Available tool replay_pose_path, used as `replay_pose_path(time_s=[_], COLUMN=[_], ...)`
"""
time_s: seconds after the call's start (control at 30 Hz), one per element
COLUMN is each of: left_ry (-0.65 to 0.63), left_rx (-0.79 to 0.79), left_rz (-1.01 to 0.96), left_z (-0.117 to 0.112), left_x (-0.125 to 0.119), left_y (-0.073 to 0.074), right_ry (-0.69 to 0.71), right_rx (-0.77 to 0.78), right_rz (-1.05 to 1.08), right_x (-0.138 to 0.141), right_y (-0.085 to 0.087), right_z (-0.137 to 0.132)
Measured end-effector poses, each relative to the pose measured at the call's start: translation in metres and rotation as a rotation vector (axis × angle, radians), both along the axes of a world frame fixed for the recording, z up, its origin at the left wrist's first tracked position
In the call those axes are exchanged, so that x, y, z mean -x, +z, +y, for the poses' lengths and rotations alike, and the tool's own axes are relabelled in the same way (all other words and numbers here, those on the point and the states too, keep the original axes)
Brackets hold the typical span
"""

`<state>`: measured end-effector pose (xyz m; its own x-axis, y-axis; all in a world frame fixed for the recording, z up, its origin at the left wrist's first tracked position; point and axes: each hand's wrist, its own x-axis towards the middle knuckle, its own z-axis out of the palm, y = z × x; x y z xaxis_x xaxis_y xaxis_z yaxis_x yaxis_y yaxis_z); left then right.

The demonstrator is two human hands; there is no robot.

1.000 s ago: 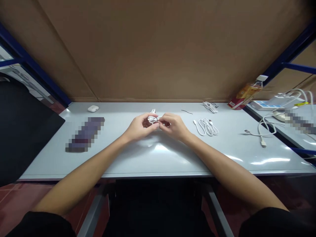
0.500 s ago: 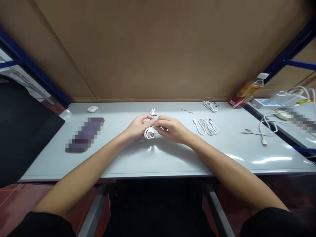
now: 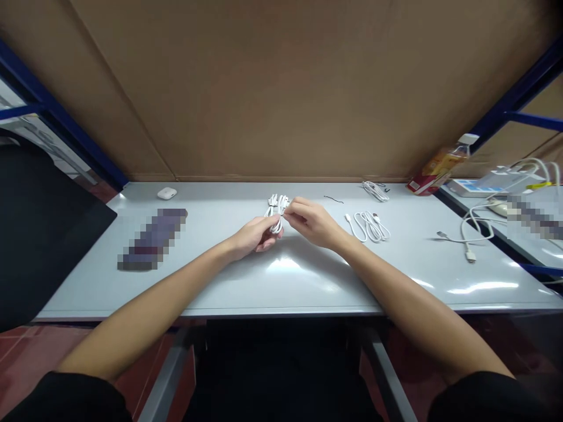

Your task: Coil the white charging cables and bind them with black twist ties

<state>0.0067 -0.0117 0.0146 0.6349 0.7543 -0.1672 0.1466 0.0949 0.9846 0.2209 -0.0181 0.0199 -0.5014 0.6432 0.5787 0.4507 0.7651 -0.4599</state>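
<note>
My left hand [image 3: 251, 238] is closed round a white charging cable [image 3: 277, 227] wound into a small bundle, its loops showing above and below the thumb. My right hand [image 3: 313, 223] pinches at the waist of this bundle, on what looks like a thin dark twist tie, mostly covered by the fingertips. Just behind the left fingers lies a second white cable bundle [image 3: 271, 201] on the grey table [image 3: 229, 293]. Right of my hands are a loosely coiled white cable [image 3: 373, 227] and a loose black twist tie [image 3: 333, 199].
Another coiled white cable [image 3: 375, 191] lies at the back right near a drink bottle [image 3: 442, 166]. Cable ends [image 3: 470, 255] hang over the right side. At left are a white earbud case [image 3: 167, 193] and a blurred dark object [image 3: 153, 237]. A cardboard panel [image 3: 272, 94] closes the back.
The bundle in my left hand has tipped upright and moved slightly right. My left hand has turned, thumb now on top, and my right hand has shifted a little right, still pinching.
</note>
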Motion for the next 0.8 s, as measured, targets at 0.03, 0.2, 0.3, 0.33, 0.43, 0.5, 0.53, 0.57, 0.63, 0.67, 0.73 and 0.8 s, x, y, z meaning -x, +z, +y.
replay_pose_path(time_s=[0.03,0.2,0.3,0.33,0.43,0.5,0.53,0.57,0.63,0.67,0.73,0.8], left_ry=[0.001,0.022,0.024,0.021,-0.008,0.004,0.021,0.047,0.114,0.147,0.205,0.244], left_rx=[0.040,0.206,0.260,0.272,0.296,0.261,0.221,0.158,-0.043,-0.176,-0.456,-0.643], left_rz=[-0.002,0.030,0.023,0.019,0.021,0.056,0.096,0.149,0.278,0.336,0.414,0.455], left_z=[0.000,0.002,0.003,0.003,0.004,0.005,0.005,0.004,0.003,0.002,0.001,0.001], left_x=[0.000,0.001,0.002,0.002,0.002,0.002,0.001,0.001,0.001,0.001,0.002,0.003], left_y=[0.000,0.002,0.002,0.003,0.003,0.003,0.002,0.001,-0.001,-0.002,-0.003,-0.004], right_ry=[0.004,0.017,-0.016,-0.026,-0.036,-0.036,-0.036,-0.037,-0.057,-0.076,-0.128,-0.192], right_rx=[-0.020,-0.153,-0.235,-0.253,-0.277,-0.268,-0.252,-0.228,-0.165,-0.130,-0.053,0.018], right_rz=[-0.022,-0.268,-0.428,-0.457,-0.485,-0.467,-0.446,-0.424,-0.392,-0.393,-0.414,-0.433], right_x=[-0.001,-0.004,-0.004,-0.005,-0.006,-0.007,-0.008,-0.009,-0.011,-0.012,-0.015,-0.018], right_y=[0.000,0.004,0.006,0.006,0.005,0.004,0.003,0.002,0.000,-0.002,-0.005,-0.007], right_z=[0.000,0.001,0.001,0.001,0.001,0.002,0.003,0.004,0.006,0.007,0.011,0.014])
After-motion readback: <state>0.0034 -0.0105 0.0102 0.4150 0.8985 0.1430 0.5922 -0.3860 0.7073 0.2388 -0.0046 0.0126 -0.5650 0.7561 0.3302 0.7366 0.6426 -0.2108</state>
